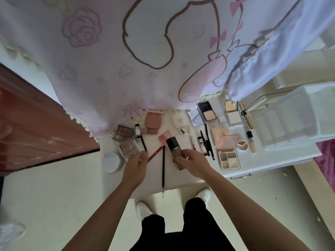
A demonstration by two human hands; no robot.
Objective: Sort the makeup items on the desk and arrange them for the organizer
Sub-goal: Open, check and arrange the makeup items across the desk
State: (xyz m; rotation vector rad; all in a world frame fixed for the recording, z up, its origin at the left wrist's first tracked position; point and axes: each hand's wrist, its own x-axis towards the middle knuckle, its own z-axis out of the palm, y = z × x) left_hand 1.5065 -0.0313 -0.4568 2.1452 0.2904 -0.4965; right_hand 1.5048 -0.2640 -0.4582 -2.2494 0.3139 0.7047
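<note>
While the left hand (137, 163) pinches the near end of a thin black pencil (143, 142) near the desk's (272, 160) left edge, tip aimed at the far edge, the right hand (192, 160) grips the foundation bottle (172, 149) mid-desk by the front edge, dark cap pointing away, long axis front to back. Organizer (290, 120) sits at the desk's right end, well apart from both hands, right hand nearer. My read: bottle travels right, over the open palette (229, 159) lying between, no handover needed.
</note>
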